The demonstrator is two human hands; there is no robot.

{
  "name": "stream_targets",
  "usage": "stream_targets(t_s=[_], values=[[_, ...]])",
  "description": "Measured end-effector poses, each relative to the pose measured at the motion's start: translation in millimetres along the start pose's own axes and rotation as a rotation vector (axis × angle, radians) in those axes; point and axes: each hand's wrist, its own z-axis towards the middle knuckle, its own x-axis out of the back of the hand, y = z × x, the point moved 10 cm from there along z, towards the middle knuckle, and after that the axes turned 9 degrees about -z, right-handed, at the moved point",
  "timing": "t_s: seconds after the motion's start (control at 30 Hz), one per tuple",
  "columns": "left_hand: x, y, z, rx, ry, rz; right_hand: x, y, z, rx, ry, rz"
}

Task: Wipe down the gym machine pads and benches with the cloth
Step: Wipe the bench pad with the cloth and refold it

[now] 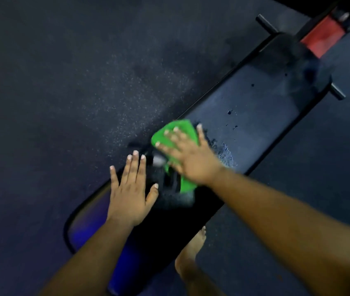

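Observation:
A long black padded bench point(255, 107) runs diagonally from lower left to upper right. A bright green cloth point(176, 133) lies on its middle. My right hand point(189, 154) presses flat on the cloth with straight, spread fingers. My left hand point(131, 189) lies flat on the pad's left edge, fingers straight, just left of the cloth. Between the hands there is a blurred dark and grey object point(161, 165) that I cannot identify. Wet droplets point(225, 154) glisten on the pad beside my right wrist.
Dark speckled rubber floor point(62, 92) surrounds the bench. At the far end, black crossbar feet point(266, 23) stick out and a red frame part point(321, 37) rises. My bare foot point(193, 251) stands on the floor right of the bench's near end.

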Motion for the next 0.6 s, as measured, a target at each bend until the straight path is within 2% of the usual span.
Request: stream_targets(t_s=[0.1,0.13,0.2,0.3,0.37,0.43,0.5,0.53,0.6], values=[[-2.1,10.1,13.6,-0.011,-0.016,0.020,2.7,121.8,40.0,-0.431,-0.079,0.063],[-2.7,14.8,20.0,-0.010,-0.014,0.022,5.2,130.7,37.8,-0.522,-0.073,0.083],[-1.1,24.2,29.8,-0.024,-0.003,0.038,10.7,94.3,19.6,-0.515,-0.008,0.083],[-1.9,42.1,38.8,-0.116,-0.018,0.082,4.7,16.7,-39.6,-0.292,-0.030,0.121],[-7.0,52.9,43.0,-0.179,-0.048,0.124,-6.0,29.9,-52.9,-0.203,-0.060,0.066],[-11.2,57.9,44.2,-0.208,-0.072,0.145,-10.3,88.0,-37.0,-0.295,-0.062,0.021],[-11.7,58.9,45.8,-0.206,-0.062,0.167,-12.1,138.8,-17.6,-0.496,-0.094,0.051],[-13.4,59.7,45.1,-0.207,-0.060,0.171,-12.3,145.3,-19.3,-0.595,-0.099,0.100],[-11.9,61.3,40.2,-0.215,-0.057,0.173,-8.3,117.1,-42.5,-0.714,-0.052,0.178]])
